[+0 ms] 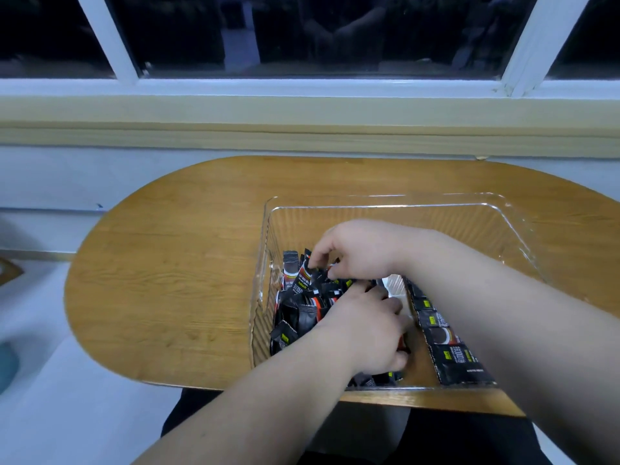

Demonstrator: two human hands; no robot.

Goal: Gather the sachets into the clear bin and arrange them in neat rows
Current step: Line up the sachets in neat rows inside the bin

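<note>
The wooden table (pixel 161 263) carries the clear bin (pixel 496 236) at its near edge, and every sachet in sight is already inside it. Along the bin's right side a row of sachets (pixel 449 347) lies flat and overlapping. The loose sachets (pixel 298 307) crowd the left side in a jumble, some on end.

The right hand (pixel 355 253) reaches across from the right and pinches the tops of upright packets in that jumble. The left hand (pixel 365 330) is dug in nearer the front wall with fingers curled down. Whether it grips anything I cannot tell.

The packets look light, thin and glossy, likely to slide and flop over. They are probably best taken by their flat sealed ends, several squared together between thumb and fingers.
</note>
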